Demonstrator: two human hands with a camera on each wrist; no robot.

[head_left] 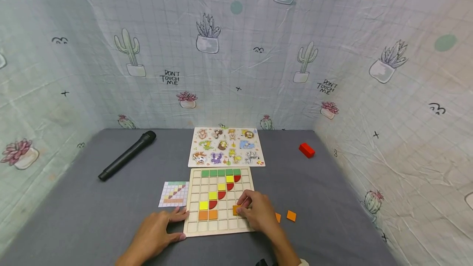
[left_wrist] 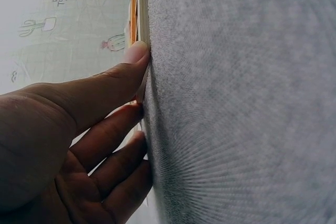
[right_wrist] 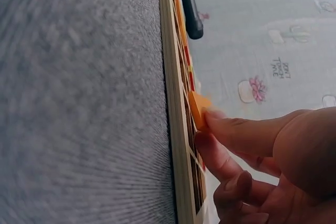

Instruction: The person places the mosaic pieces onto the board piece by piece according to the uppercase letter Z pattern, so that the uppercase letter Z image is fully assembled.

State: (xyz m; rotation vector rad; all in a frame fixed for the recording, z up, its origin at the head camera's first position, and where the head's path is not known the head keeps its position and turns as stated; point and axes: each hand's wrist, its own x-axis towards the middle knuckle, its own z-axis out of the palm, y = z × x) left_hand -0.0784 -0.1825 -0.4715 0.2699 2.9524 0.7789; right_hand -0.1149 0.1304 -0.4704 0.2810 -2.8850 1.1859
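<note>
Between thumb and fingertips, my right hand (head_left: 257, 210) pinches an orange square tile (right_wrist: 198, 109) over the lower right of a wooden grid board (head_left: 223, 225). The tile is tilted in the right wrist view. My left hand (head_left: 157, 227) touches the board's left edge, thumb at the lower corner and fingers extended higher up. On the board lie a row of green squares (head_left: 221, 173), a diagonal of yellow squares (head_left: 212, 196) with red quarter-round tiles (head_left: 221, 195) beside them, and two orange squares (head_left: 208, 215) side by side at lower left.
A pattern card (head_left: 173, 194) lies left of the board. Behind it is an animal puzzle board (head_left: 226, 147). A black microphone (head_left: 127, 156) lies at far left, a red block (head_left: 306, 150) at right. Two loose orange tiles (head_left: 291, 216) lie by my right wrist, one partly hidden.
</note>
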